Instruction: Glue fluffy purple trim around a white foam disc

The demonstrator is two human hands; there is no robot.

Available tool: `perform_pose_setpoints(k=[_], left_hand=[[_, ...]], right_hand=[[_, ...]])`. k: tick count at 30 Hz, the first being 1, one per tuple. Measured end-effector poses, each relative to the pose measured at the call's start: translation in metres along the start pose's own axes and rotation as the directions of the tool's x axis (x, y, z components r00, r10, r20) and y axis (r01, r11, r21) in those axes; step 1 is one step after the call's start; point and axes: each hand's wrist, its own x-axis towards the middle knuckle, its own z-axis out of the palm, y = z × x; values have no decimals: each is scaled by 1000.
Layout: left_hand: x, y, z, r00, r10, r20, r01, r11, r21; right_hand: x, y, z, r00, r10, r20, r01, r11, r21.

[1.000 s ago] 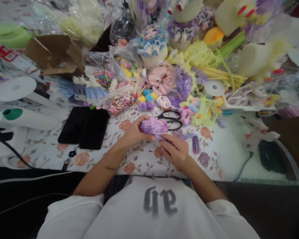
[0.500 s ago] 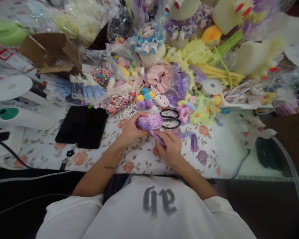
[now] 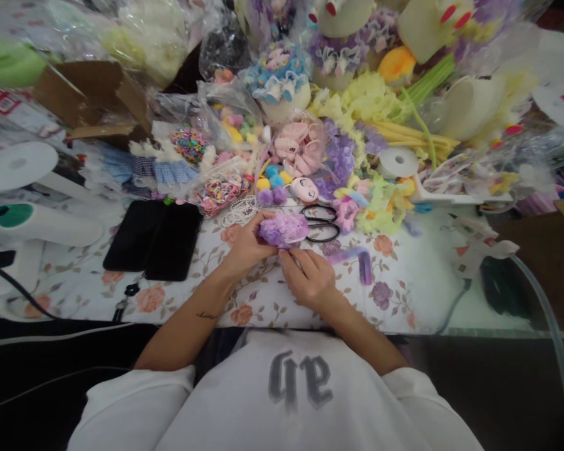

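Note:
A fluffy purple-and-pink ruffled piece [image 3: 284,230] is held over the table's front, with my left hand [image 3: 249,245] gripping its left side. My right hand [image 3: 310,275] is closed, its fingertips pinched at the lower edge of that piece. Most of the purple fuzzy stem in these fingers is covered by the hand. A bent length of purple fuzzy stem [image 3: 365,268] lies on the cloth to the right of the hand; whether it is the same stem I cannot tell. Black-handled scissors [image 3: 323,233] rest right behind the ruffled piece, their blades hidden.
Two dark phone-like slabs [image 3: 153,240] lie to the left. Behind the hands are a doll's head [image 3: 304,189], pom-poms [image 3: 275,180], a bead string [image 3: 240,212] and bagged elastics [image 3: 220,191]. A glue gun [image 3: 479,244] lies right, a white-green device [image 3: 32,222] left.
My right hand has shifted slightly left, up against the ruffled piece. The stretch of purple stem that showed between piece and hand is now covered. My left hand stays in place.

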Motion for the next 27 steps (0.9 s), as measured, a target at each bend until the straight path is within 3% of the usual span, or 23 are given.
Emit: perform_pose_setpoints(k=[10, 16, 19, 22, 23, 25, 27], left_hand=[[-5, 10, 5, 986, -152, 70, 166, 947, -274], [-5, 14, 4, 979, -179, 100, 199, 950, -240], [-3, 17, 4, 980, -198, -5, 194, 967, -167], [1, 21, 3, 960, -246, -132, 230, 965, -126], [2, 22, 2, 951, -257, -171, 235, 962, -137], [4, 24, 2, 941, -270, -203, 241, 958, -157], [6, 24, 2, 941, -260, -216, 231, 961, -150]], right_hand=[[0, 1, 0, 1000, -12, 11, 12, 999, 49], [4, -1, -5, 998, -8, 63, 7, 1000, 16], [3, 1, -14, 998, -38, 55, 35, 998, 48], [-13, 20, -31, 993, 92, -67, -92, 996, 5], [-23, 32, -39, 973, 185, -138, -195, 979, -58], [-49, 61, -58, 888, 367, -277, -419, 895, -156], [-80, 96, -78, 755, 483, -444, -608, 769, -197]])
